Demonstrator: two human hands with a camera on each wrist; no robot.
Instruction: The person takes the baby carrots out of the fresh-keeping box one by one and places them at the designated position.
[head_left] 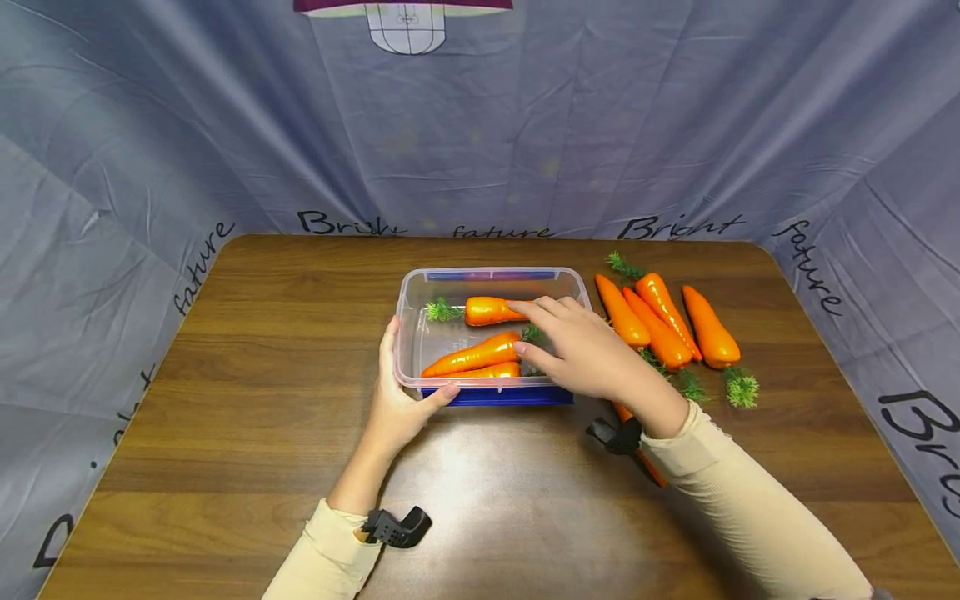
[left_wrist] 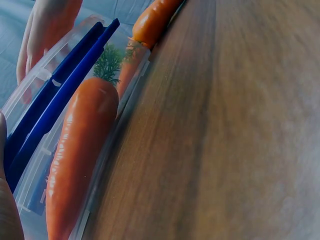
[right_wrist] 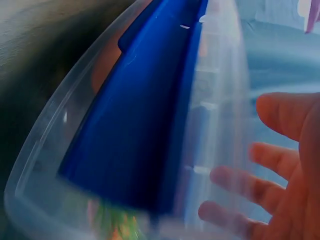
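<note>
1. The near left corner of the box [head_left: 408, 333] is gripped by the left hand [head_left: 401, 400], with the thumb hooked on the front rim and the fingers laid along the left wall.
2. The box stands mid-worktop [head_left: 262, 400] on a blue lid [head_left: 495, 397].
3. The right hand [head_left: 585, 350] is held over the box's right half, fingers spread and relaxed, nothing grasped; its fingertips lie at the far carrot [head_left: 487, 311].
4. Three carrots [head_left: 472, 356] are seen inside the box.
5. More carrots [head_left: 663, 321] lie just right of the box.
</note>
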